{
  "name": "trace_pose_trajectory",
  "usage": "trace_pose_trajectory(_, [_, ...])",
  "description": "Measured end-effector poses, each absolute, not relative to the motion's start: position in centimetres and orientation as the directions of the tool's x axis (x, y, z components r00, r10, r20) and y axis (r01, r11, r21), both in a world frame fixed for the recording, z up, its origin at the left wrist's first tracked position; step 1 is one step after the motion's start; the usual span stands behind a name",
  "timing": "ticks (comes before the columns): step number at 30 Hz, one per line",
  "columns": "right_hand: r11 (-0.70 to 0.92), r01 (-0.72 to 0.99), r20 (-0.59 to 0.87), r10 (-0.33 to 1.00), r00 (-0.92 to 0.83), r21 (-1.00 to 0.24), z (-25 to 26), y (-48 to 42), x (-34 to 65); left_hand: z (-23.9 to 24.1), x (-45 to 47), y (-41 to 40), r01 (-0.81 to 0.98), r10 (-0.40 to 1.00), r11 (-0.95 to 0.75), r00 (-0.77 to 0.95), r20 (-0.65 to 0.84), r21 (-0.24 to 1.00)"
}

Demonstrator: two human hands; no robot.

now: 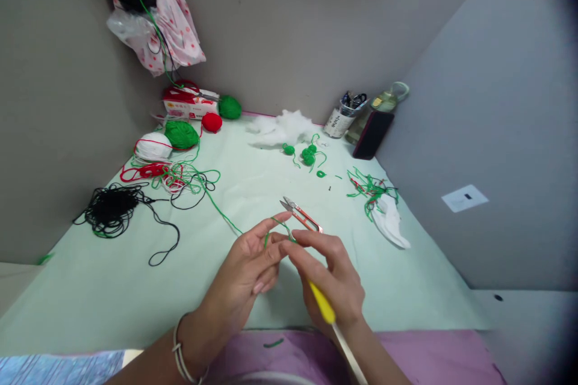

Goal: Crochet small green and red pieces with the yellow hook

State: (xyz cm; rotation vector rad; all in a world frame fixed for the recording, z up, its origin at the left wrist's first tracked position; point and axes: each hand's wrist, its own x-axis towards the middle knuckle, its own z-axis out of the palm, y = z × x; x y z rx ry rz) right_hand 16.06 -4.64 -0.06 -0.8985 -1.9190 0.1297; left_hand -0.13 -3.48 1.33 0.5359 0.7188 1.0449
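Green yarn [226, 217] is in both hands, on the wearer's side of the snips [299, 212]; its strand trails off left of them. Left hand [246, 258], near the snips' blades, pinches yarn with thumb against a fingertip, index out straight with a strand over it. Right hand [336, 271], on the wearer's side of the snips' handles, has fingers wrapped round a yellow-handled tool [321, 302], likely a crochet hook; tip hidden, can't tell its shape. Handling, judged: yarn light, limp, soft, easily snagged; best pinched close to the worked bit, strand kept lightly taut. Tool probably light, stiff; hold by the yellow grip. Looks: yarn bright green, thin, loop at fingertips; tool yellow with pale rear end.
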Motion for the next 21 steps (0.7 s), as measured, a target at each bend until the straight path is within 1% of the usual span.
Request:
trace_pose_trajectory(3, [0.676, 0.382, 0.702, 0.706, -0.093, -0.63, -0.1, -4.6, 16.2, 1.5, -0.4, -3.4, -0.599, 0.89, 0.454, 0.343, -0.302, 0.659])
trace_pose_trajectory(6, [0.605, 0.22, 0.627, 0.778, 0.039, -0.765, 0.3, -4.4, 16.2, 1.7, -0.9, -3.2, -0.599, 0.9, 0.434, 0.318, -0.297, 0.673])
trace_pose_trajectory(10, [0.501, -0.001, 0.497, 0.86, 0.112, -0.866, 1.0, -3.8, 16.2, 1.6, -1.2, -3.1, -0.573, 0.911, 0.409, 0.296, -0.286, 0.71])
trace_pose_trajectory(12, [0.462, -0.067, 0.454, 0.885, 0.102, -0.884, 1.1, -3.6, 16.1, 1.4, -1.0, -3.2, -0.556, 0.917, 0.397, 0.284, -0.282, 0.73])
trace_pose_trajectory(13, [0.457, -0.068, 0.45, 0.888, 0.092, -0.887, 1.0, -3.6, 16.0, 1.3, -0.9, -3.2, -0.545, 0.921, 0.386, 0.273, -0.278, 0.744])
trace_pose_trajectory(14, [0.464, -0.032, 0.46, 0.884, 0.08, -0.885, 0.8, -3.7, 15.9, 1.2, -0.6, -3.4, -0.531, 0.928, 0.369, 0.254, -0.272, 0.763])
trace_pose_trajectory(15, [0.488, 0.046, 0.49, 0.87, 0.058, -0.872, 0.5, -3.8, 15.9, 1.1, -0.4, -3.5, -0.515, 0.937, 0.347, 0.23, -0.264, 0.784])
trace_pose_trajectory(16, [0.528, 0.162, 0.538, 0.842, 0.024, -0.834, 0.1, -4.0, 15.8, 0.9, -0.1, -3.7, -0.504, 0.946, 0.321, 0.2, -0.253, 0.802])
trace_pose_trajectory(17, [0.582, 0.294, 0.603, 0.797, -0.025, -0.758, -0.2, -4.1, 15.8, 0.8, 0.1, -3.9, -0.501, 0.953, 0.302, 0.177, -0.246, 0.811])
trace_pose_trajectory(18, [0.629, 0.415, 0.66, 0.746, -0.086, -0.657, -0.6, -4.3, 15.8, 0.8, 0.2, -4.0, -0.51, 0.954, 0.298, 0.173, -0.243, 0.806])
trace_pose_trajectory(19, [0.662, 0.498, 0.703, 0.698, -0.137, -0.56, -0.8, -4.4, 15.9, 0.8, 0.3, -4.0, -0.528, 0.948, 0.317, 0.198, -0.249, 0.788])
trace_pose_trajectory(20, [0.681, 0.532, 0.729, 0.665, -0.162, -0.503, -0.9, -4.5, 15.9, 0.8, 0.3, -4.0, -0.551, 0.934, 0.355, 0.245, -0.26, 0.755])
trace_pose_trajectory(21, [0.686, 0.523, 0.74, 0.657, -0.147, -0.505, -0.9, -4.5, 16.0, 0.9, 0.1, -3.9, -0.572, 0.914, 0.401, 0.3, -0.272, 0.716])
